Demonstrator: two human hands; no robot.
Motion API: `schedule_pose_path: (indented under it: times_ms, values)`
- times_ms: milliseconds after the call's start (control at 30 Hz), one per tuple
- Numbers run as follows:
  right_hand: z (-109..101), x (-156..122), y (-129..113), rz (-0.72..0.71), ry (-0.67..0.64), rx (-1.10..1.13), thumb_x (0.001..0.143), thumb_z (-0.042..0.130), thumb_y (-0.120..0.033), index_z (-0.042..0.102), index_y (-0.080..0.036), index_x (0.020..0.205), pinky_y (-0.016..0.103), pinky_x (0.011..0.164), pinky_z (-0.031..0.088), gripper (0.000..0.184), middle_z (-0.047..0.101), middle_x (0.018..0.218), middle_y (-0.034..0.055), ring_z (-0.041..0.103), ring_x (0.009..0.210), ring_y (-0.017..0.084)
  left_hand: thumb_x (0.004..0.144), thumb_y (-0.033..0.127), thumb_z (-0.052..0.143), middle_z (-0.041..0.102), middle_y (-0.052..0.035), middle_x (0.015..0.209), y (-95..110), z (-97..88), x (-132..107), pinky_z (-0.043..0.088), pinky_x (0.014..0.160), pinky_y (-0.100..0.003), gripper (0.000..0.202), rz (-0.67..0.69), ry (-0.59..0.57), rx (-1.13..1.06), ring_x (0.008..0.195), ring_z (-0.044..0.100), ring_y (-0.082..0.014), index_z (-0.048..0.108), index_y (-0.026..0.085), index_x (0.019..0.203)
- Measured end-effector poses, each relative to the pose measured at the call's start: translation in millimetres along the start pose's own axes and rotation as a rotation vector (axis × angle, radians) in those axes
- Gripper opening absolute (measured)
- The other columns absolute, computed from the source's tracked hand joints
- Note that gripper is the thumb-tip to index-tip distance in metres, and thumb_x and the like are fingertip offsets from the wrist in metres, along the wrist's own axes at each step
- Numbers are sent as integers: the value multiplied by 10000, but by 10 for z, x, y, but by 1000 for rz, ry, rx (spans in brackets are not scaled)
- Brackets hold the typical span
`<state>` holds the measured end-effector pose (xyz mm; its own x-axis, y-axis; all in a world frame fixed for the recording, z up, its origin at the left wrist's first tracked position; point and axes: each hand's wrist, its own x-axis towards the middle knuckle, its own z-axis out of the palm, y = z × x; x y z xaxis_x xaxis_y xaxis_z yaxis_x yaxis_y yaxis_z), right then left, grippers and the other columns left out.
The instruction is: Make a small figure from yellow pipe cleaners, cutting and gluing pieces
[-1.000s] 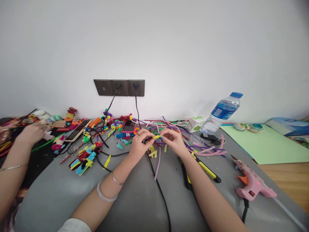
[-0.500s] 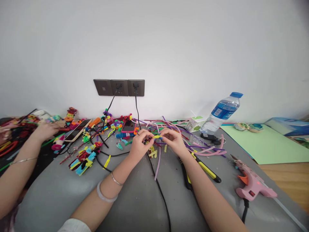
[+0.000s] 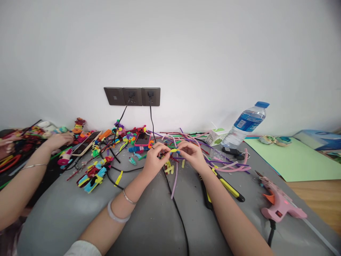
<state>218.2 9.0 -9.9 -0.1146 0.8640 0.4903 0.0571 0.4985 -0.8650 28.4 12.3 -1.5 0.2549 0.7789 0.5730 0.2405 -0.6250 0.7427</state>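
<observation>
Between my two hands is a short yellow pipe cleaner piece [image 3: 174, 150] with a bit of blue at its right end. My left hand [image 3: 156, 156] pinches its left end between thumb and forefinger. On the other end, my right hand [image 3: 192, 153] closes with thumb and fingertips. Below my hands lie several short pale-yellow pipe cleaner bits [image 3: 168, 168] and a lilac pipe cleaner [image 3: 174, 181]. Yellow-and-black pliers [image 3: 228, 189] rest partly under my right forearm. Fingers hide part of the held piece.
At right lie a pink glue gun [image 3: 281, 206], a leaning water bottle [image 3: 243, 124], a drink carton [image 3: 216, 137] and green card [image 3: 301, 160]. Colourful pipe cleaner figures [image 3: 93, 174] and phones [image 3: 86, 143] lie left. A black cable [image 3: 179, 213] crosses the table. Another person's hand [image 3: 58, 140] reaches in at left.
The other person's hand at far left has shifted right and slightly up. My hands keep nearly the same pose on the yellow piece.
</observation>
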Motion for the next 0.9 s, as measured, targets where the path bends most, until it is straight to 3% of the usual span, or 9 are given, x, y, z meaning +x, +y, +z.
schedule_pose_path:
  times_ms: [900]
  values:
    - [57,-17,-45,11,-21,-43,829,679,-423,600,-225,881,301,621,458,219,570,837,28,554,709,169,801,127,613,620,-29,813,-25,-15,4,449,652,-262,95,40,21,39,743,577,-151,659,210,799]
